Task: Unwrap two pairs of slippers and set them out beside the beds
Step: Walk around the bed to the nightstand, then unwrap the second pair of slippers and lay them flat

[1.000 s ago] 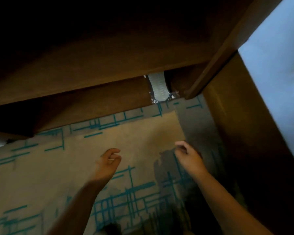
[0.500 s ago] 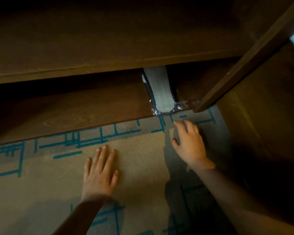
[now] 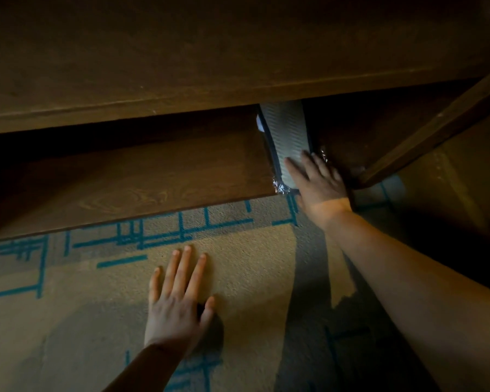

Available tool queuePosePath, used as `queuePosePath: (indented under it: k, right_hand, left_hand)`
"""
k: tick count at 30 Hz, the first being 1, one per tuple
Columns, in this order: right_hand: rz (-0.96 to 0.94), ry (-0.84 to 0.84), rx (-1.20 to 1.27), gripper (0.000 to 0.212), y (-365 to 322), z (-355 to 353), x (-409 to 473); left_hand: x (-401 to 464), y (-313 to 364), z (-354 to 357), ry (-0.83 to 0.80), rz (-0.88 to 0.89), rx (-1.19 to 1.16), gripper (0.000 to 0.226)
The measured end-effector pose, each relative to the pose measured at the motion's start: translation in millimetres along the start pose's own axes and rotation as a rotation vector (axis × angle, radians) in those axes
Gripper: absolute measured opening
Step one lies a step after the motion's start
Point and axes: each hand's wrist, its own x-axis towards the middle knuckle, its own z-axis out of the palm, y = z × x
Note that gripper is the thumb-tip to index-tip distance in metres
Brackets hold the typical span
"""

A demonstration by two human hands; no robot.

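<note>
A wrapped pair of slippers (image 3: 286, 134), pale grey sole up inside crinkly clear plastic, lies on a low wooden shelf (image 3: 142, 182) under a dark wooden top; its far end is hidden beneath that top. My right hand (image 3: 317, 185) rests flat on the near end of the package, fingers spread over the sole and wrap, not curled around it. My left hand (image 3: 178, 301) lies flat on the carpet, fingers apart, holding nothing, well below and left of the package.
Dark wooden furniture (image 3: 210, 58) fills the upper view. A slanted wooden upright (image 3: 436, 131) stands right of the package. Beige carpet (image 3: 77, 321) with teal line pattern covers the floor. The scene is dim.
My right hand has moved forward from the carpet onto the near end of the wrapped slippers. My left hand went down flat on the carpet and stays there. The view has come closer.
</note>
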Motion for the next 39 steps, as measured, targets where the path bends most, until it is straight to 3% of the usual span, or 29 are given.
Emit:
queuePosePath:
  k: [8,11,16,18,25,29,31,33,35,37,39]
  right_hand:
    - [-0.078,-0.001,-0.066,0.088,-32,17,-76]
    - [-0.139,0.028,-0.094,0.08,-43,30,-109]
    - [-0.141,-0.148,-0.141,0.087,-50,38,-153]
    - [-0.142,-0.193,-0.142,0.092,-52,38,-171]
    - [-0.115,-0.289,0.039,0.077,-48,48,-221]
    - [-0.161,-0.268,0.127,0.069,-41,55,-246]
    - [-0.207,-0.15,0.159,0.075,-40,61,-259]
    - [-0.211,-0.103,0.377,0.08,-43,66,-272]
    - [-0.094,-0.141,0.635,0.078,-44,63,-279]
    - [0.004,0.024,0.605,0.072,-37,66,-279]
    - [0.036,0.118,0.489,0.061,-26,63,-275]
  left_hand:
    - [-2,4,-4,0.002,-0.003,0.021,0.084]
    - [0,4,-4,0.016,-0.012,0.04,0.085]
    - [-4,7,-12,-0.036,0.001,0.029,0.084]
    - [-8,10,-19,-0.121,0.018,0.045,0.084]
    - [-49,4,-37,-0.45,0.304,0.266,0.082]
    - [-48,17,-54,-0.583,0.237,0.218,0.087]
    - [-40,31,-64,-0.558,0.185,0.102,0.08]
    - [-36,47,-72,-0.367,0.239,0.051,0.07]
    - [-38,67,-76,-0.152,0.36,0.021,0.067]
    - [-47,86,-76,-0.14,0.46,0.023,0.066]
    - [-57,102,-67,-0.239,0.531,0.112,0.064]
